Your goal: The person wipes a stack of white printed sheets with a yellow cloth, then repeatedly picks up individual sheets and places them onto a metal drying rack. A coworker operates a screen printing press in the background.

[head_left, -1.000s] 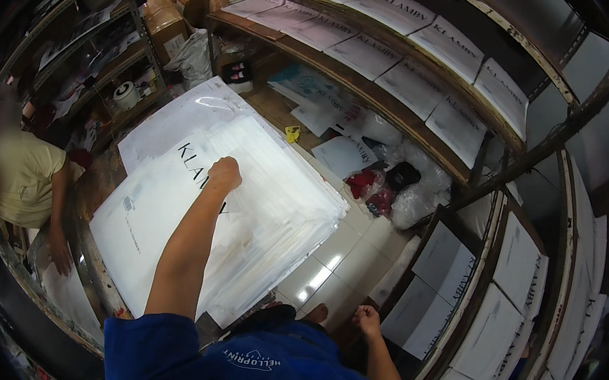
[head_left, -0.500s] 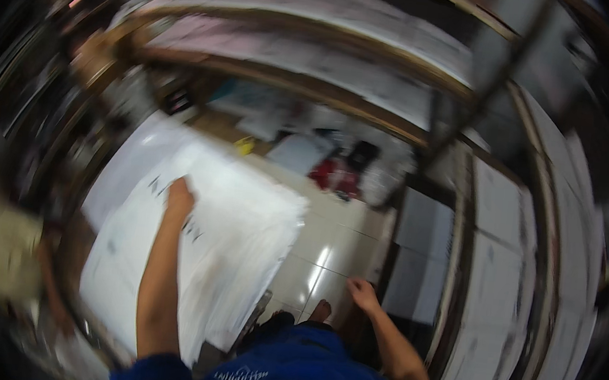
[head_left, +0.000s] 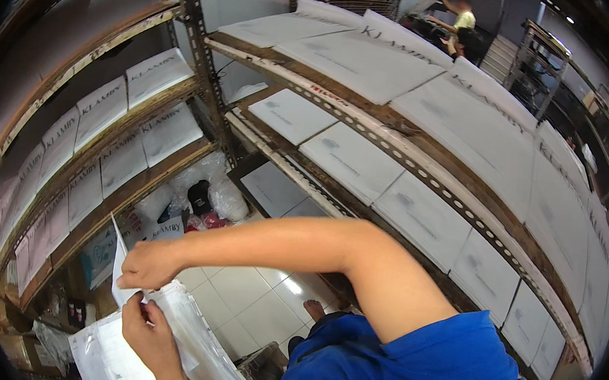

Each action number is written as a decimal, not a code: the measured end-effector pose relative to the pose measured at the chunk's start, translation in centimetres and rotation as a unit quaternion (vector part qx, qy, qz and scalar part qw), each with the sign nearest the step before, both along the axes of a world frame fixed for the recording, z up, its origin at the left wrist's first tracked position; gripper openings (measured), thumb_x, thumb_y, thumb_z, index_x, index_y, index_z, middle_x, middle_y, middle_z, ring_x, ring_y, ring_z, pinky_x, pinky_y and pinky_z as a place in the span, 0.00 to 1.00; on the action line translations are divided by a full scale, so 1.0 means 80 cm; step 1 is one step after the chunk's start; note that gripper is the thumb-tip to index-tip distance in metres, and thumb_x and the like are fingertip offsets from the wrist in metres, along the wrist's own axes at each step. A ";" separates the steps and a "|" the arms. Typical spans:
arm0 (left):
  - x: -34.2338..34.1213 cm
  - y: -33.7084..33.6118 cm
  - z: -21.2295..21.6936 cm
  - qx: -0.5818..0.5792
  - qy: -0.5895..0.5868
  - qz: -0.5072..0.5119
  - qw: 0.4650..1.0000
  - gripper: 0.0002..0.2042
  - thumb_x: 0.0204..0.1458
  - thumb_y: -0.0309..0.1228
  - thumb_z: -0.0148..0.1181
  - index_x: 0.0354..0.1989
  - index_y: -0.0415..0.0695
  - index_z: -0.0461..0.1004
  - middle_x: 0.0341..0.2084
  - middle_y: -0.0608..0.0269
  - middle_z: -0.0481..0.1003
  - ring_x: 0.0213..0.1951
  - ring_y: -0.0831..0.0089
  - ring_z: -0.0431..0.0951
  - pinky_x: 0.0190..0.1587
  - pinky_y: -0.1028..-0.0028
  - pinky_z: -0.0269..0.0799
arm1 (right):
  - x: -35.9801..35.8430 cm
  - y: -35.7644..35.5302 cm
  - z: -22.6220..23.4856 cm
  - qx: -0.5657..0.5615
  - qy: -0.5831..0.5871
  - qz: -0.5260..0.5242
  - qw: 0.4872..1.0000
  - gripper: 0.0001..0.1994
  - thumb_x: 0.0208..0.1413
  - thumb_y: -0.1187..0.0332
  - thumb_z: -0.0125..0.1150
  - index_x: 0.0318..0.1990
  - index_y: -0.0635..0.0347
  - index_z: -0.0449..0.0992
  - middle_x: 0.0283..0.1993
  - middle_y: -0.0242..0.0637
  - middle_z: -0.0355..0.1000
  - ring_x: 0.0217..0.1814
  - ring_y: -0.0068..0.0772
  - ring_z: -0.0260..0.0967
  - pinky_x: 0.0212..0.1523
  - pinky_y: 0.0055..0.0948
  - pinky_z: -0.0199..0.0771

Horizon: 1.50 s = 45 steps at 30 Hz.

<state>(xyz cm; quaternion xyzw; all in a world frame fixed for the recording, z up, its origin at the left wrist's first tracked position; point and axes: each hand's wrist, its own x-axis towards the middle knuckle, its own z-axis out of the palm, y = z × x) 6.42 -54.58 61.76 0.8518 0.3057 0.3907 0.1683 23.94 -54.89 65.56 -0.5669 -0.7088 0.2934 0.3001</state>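
A thin white sheet [head_left: 117, 274], perhaps a flat plastic bag, stands partly raised at the lower left. My right hand [head_left: 154, 262] reaches across from the right, its fingers closed on the sheet near the upper part. Just below, my left hand [head_left: 151, 333] has thumb and fingers pinched together at the sheet's lower edge, close to my right fingertips. Beneath both hands lies a stack of white sheets [head_left: 193, 322], its layered edges showing on the right side. My right forearm passes over the tiled floor.
Metal-framed shelves [head_left: 411, 145] with several white printed packages stand at the right, and more shelves [head_left: 77, 157] at the left. Clear plastic bags [head_left: 227, 193] and a black cap [head_left: 200, 196] lie in the corner. A person [head_left: 462, 18] in yellow is far off.
My view has swung to the right. My right hand has come from beside my body over to the stack, and both hands now hold a raised white sheet; before, my left hand rested on top.
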 end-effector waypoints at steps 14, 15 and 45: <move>0.024 -0.152 0.075 -0.013 -0.265 -0.232 0.936 0.11 0.56 0.29 0.57 0.42 0.33 0.75 0.33 0.56 0.73 0.32 0.70 0.71 0.35 0.73 0.68 | 0.157 -0.482 0.343 -0.059 -0.337 -0.445 0.828 0.08 0.51 0.67 0.55 0.37 0.59 0.76 0.31 0.30 0.70 0.32 0.21 0.67 0.32 0.23 0.70; 0.029 -0.152 0.065 -0.029 -0.261 -0.223 0.939 0.11 0.56 0.28 0.57 0.42 0.33 0.75 0.34 0.56 0.73 0.33 0.70 0.71 0.36 0.73 0.67 | 0.194 -0.520 0.369 -0.122 -0.322 -0.464 0.816 0.12 0.56 0.60 0.57 0.41 0.58 0.77 0.31 0.32 0.71 0.32 0.26 0.64 0.33 0.28 0.66; 0.057 -0.303 -0.091 -0.166 0.118 -0.182 0.962 0.11 0.53 0.28 0.58 0.41 0.35 0.76 0.30 0.47 0.75 0.31 0.57 0.75 0.36 0.64 0.71 | 0.528 -0.852 0.184 -0.117 -0.369 -0.643 0.661 0.04 0.46 0.74 0.55 0.28 0.58 0.76 0.29 0.38 0.74 0.33 0.32 0.71 0.31 0.35 0.69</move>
